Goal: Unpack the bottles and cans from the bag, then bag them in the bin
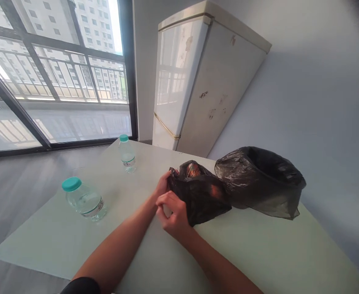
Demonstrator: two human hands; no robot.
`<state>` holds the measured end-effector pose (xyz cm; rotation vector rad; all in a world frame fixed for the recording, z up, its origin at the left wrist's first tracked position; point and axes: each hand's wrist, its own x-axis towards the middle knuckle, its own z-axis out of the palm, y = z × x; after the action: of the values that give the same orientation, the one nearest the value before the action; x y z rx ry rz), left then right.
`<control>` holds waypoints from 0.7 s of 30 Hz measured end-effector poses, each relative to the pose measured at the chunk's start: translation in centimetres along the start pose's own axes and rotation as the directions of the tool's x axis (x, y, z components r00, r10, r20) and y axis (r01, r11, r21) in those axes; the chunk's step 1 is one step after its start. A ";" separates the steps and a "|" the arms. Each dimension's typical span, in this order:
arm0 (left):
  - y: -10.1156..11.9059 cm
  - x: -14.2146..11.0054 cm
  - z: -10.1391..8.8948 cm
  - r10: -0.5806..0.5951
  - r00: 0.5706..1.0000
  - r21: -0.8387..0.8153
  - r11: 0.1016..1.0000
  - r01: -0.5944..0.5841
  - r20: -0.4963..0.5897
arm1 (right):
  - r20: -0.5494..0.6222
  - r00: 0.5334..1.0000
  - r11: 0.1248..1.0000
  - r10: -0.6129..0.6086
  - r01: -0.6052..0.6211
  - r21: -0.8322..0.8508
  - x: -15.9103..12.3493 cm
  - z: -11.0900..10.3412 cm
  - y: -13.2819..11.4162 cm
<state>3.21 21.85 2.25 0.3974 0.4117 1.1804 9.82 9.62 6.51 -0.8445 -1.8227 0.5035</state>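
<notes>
A black plastic bag (pixel 207 200) lies on the table with its mouth partly open, and reddish items in clear wrapping (pixel 193 169) show inside it. My left hand (pixel 163 183) is closed on the left edge of this bag's mouth; part of the hand is hidden behind the bag and my other hand. Just in front of the bag, my right hand (pixel 175 214) has its fingers curled in toward the thumb. Whether anything small is pinched there, I cannot make out.
Another black plastic bag (pixel 243 188) stands wide open on the right of the table (pixel 130 253). On the left are two clear bottles with teal caps, a nearer bottle (pixel 86 200) and a farther bottle (pixel 127 155). A worn white fridge (pixel 210 81) stands behind the table.
</notes>
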 end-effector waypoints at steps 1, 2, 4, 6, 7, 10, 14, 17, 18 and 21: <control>0.0 0.1 0.0 0.009 1.000 -0.009 1.000 -0.009 0.002 | -0.026 1.000 0.994 -0.014 0.011 -0.108 -0.9 -1.7 1.1; 0.0 0.1 0.0 0.023 1.000 -0.018 1.000 -0.023 0.002 | -0.054 0.999 0.975 -0.009 -0.003 -0.221 -1.6 -3.2 2.2; 0.1 0.0 0.1 0.050 0.999 -0.030 0.998 -0.050 -0.001 | -0.122 0.992 0.925 0.023 -0.068 -0.374 -2.4 -5.4 4.5; 0.2 -0.2 0.3 0.056 0.998 -0.031 0.998 -0.056 0.003 | -0.202 0.978 0.889 0.054 -0.139 -0.436 -2.4 -6.7 6.3; 0.3 -0.4 0.4 0.053 0.999 -0.033 0.998 -0.053 0.011 | -0.236 0.970 0.879 0.062 -0.165 -0.447 -2.3 -7.1 7.0; 0.6 -0.7 0.3 0.054 0.998 -0.062 0.997 -0.052 0.044 | -0.307 0.948 0.849 0.079 -0.225 -0.479 -1.8 -7.8 8.6; 0.6 -0.7 -0.5 0.063 0.998 -0.089 0.994 -0.064 -0.015 | -0.408 0.903 0.774 0.134 -0.353 -0.525 -1.9 -8.1 10.4; 0.4 -0.5 -1.1 0.051 0.998 -0.091 0.994 -0.055 -0.043 | -0.440 0.881 0.727 0.174 -0.416 -0.546 -2.1 -8.0 11.5; 0.3 -0.4 -1.2 0.043 0.998 -0.095 0.994 -0.046 -0.041 | -0.441 0.878 0.718 0.184 -0.427 -0.550 -2.1 -8.0 11.8; 0.3 -0.5 -1.1 0.037 0.999 -0.120 0.992 -0.036 0.003 | -0.447 0.870 0.699 0.209 -0.453 -0.554 -2.1 -7.8 12.2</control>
<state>2.29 21.55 1.48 0.3054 0.3281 1.2329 21.36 15.91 0.06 -1.6593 -1.4946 -0.0975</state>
